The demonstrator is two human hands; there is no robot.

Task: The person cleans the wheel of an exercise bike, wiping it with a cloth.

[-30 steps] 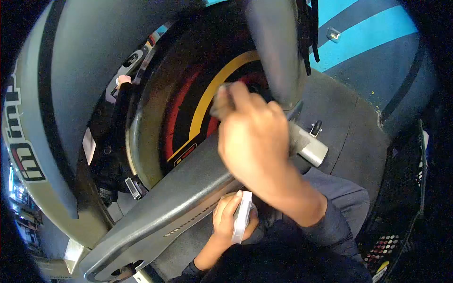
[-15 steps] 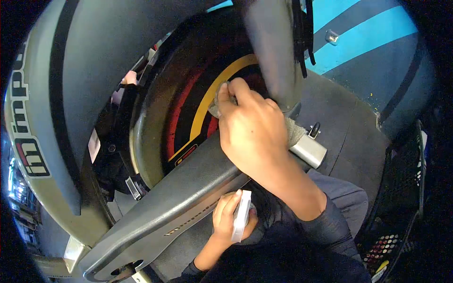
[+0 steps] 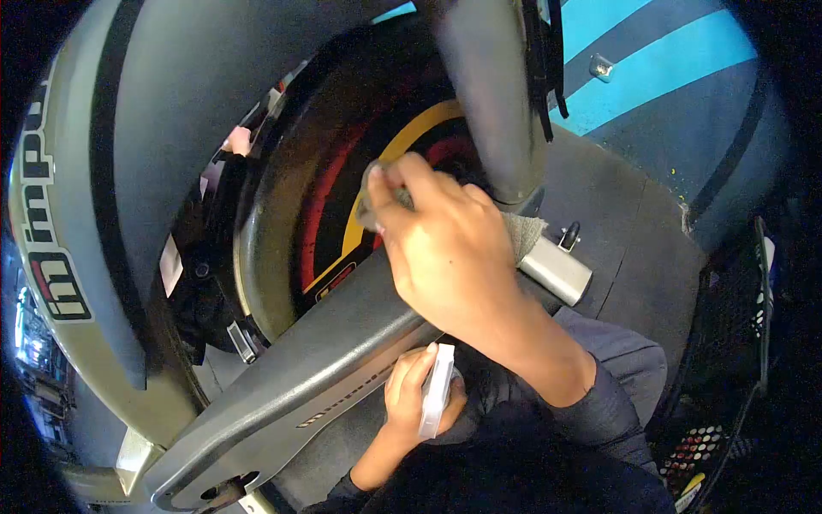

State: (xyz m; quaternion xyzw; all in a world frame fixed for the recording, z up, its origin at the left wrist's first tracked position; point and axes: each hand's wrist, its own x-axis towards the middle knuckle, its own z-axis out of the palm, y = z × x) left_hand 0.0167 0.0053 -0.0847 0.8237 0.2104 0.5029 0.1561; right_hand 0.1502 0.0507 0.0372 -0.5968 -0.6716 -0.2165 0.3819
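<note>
The person's right hand (image 3: 449,244) is clamped on a crumpled grey cloth (image 3: 524,238), fingers pinched together at one end while the other pokes out behind the knuckles, near a silver metal block (image 3: 556,270). The bunched end sits in front of the yellow band on a large black disc (image 3: 338,154) with red arcs; from here I can't tell whether it's pressing on it. Lower down, the left hand (image 3: 424,396) is closed round a flat, whitish translucent rectangular piece (image 3: 437,394), held upright on edge just beside a long black cover (image 3: 291,385) with lettering along its side. A slanting grey post (image 3: 497,94) stands beyond the right hand.
</note>
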